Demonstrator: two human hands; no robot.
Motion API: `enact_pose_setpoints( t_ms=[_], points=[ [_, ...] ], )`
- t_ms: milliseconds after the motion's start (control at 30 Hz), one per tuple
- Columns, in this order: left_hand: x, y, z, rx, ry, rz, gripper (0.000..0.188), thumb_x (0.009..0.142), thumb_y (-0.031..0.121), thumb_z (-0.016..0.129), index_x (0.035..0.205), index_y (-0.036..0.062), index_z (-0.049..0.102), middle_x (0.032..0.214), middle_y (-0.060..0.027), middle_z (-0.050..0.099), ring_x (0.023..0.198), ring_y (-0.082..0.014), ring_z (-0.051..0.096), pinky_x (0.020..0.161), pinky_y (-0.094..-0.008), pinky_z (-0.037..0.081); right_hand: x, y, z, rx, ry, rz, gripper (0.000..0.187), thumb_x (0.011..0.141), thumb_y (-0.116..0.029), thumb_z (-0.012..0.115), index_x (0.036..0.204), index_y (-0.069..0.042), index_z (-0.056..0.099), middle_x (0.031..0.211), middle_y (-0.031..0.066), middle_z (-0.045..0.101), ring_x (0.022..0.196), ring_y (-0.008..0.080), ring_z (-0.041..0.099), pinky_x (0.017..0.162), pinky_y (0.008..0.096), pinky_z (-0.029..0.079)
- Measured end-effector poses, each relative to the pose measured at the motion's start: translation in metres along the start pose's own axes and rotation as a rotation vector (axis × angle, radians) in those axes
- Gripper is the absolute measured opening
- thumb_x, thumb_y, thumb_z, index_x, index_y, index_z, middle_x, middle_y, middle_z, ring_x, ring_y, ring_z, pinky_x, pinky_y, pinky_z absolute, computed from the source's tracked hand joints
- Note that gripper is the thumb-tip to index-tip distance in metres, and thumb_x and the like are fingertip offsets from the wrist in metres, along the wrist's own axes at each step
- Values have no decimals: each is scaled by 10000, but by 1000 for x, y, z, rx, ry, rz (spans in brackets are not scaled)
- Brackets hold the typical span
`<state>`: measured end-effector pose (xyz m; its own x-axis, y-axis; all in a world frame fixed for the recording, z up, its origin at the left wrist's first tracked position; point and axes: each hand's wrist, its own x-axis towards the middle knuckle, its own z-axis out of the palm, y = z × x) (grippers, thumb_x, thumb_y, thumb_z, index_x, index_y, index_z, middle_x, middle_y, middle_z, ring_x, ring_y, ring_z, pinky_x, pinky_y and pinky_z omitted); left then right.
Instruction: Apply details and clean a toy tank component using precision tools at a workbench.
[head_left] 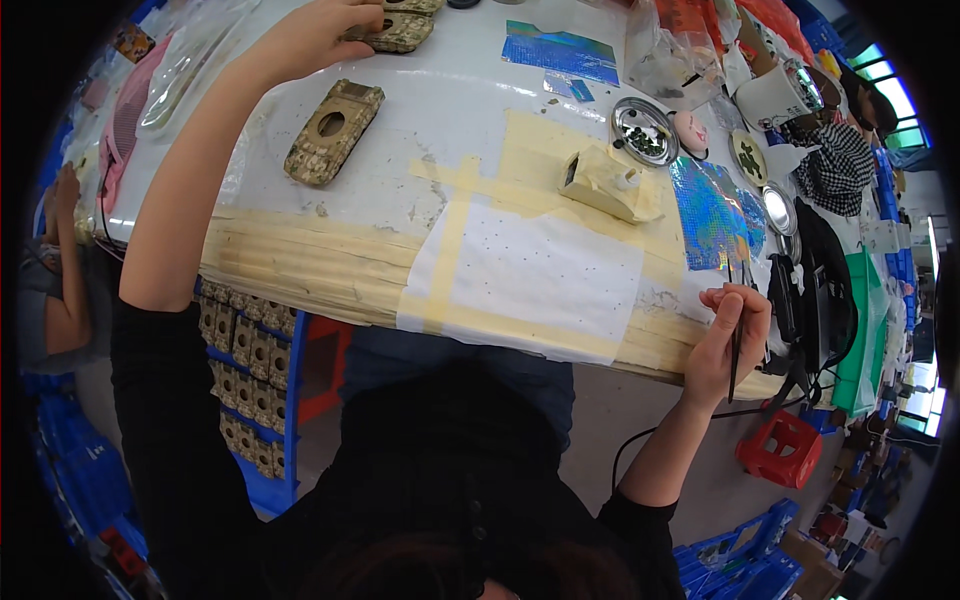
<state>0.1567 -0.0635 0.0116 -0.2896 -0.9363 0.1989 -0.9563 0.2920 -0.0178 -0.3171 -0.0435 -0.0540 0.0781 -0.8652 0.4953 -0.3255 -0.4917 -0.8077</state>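
At the far left of the table, my left hand (335, 32) has its thumb and fingers closed on the end of a camouflage toy tank hull (402, 32); the view cuts this hull off at the top. A second camouflage tank hull (333, 132) with a round hole lies flat, nearer to me and untouched. At the right front edge my right hand (732, 335) is closed round dark tweezers (737, 350). Their tips point away from me, beside a shiny blue holographic sheet (705, 215). Nothing shows between the tips.
A taped block (610, 185) stands behind white paper (540, 280) taped to the table. A round metal dish (645, 132) holds small dark green parts. Another holographic sheet (560, 52) lies farther back. Below the table's left side is a blue rack (290, 400) of camouflage hulls. A red stool (780, 448) stands right.
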Motion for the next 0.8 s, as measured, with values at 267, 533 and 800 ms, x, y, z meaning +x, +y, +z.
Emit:
enact_pose_setpoints(
  t_ms=[267, 533, 800],
  points=[
    [-3, 80, -53, -382, 113, -210, 317, 710, 109, 716, 954, 45, 525, 890, -110, 540, 821, -225, 543, 729, -327, 450, 1, 2, 0, -75, 29, -63, 346, 985, -278, 412, 1014, 30, 568, 798, 66, 584, 741, 115, 570, 709, 244, 459],
    [-11, 130, -50, -604, 188, 148, 541, 696, 178, 785, 1124, -7, 510, 950, -79, 571, 825, -140, 529, 741, -263, 434, 0, -4, 1, -105, 36, -41, 382, 989, -304, 389, 987, 34, 568, 877, 116, 638, 770, 157, 611, 724, 276, 491],
    [-6, 150, -33, -1732, 340, -228, 668, 652, 59, 803, 1204, 26, 429, 1087, -111, 564, 980, -154, 562, 830, -252, 454, 15, -31, 17, 43, 11, -216, 264, 972, -202, 440, 935, 33, 555, 928, 126, 629, 824, 168, 598, 752, 285, 497]
  ],
)
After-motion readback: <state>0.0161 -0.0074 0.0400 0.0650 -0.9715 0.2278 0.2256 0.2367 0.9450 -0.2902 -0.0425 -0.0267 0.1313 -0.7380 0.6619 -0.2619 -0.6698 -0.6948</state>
